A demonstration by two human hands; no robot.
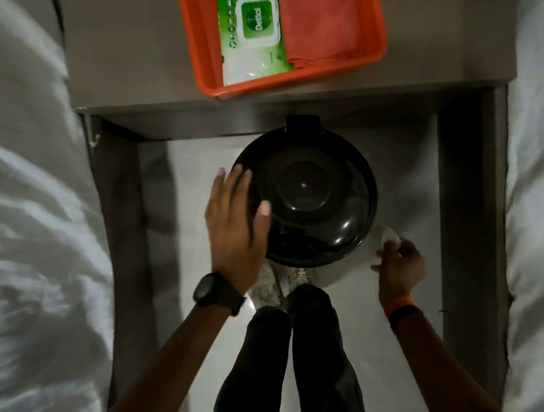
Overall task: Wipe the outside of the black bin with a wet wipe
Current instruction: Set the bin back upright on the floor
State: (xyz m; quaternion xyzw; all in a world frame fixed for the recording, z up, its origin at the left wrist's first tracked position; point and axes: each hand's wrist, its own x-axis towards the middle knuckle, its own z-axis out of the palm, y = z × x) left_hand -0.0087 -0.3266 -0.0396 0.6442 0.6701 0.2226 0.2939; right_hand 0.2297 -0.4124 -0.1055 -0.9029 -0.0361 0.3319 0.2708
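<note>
Head view, looking straight down. Black bin (306,198) stands on the pale floor (394,327) between two beds, just in front of the tabletop (119,66); domed lid shut. Left hand (234,222) lies flat on the lid's left edge, fingers (234,179) spread, gripping nothing. Right hand (400,266) is low beside the bin's right wall, fingers closed on a bunched wet wipe (389,236). Judgement: glossy plastic, light, stiff, likely slippery; it would skid under wiping pressure, so bracing down on the lid suits. Wipe is soft, limp.
</note>
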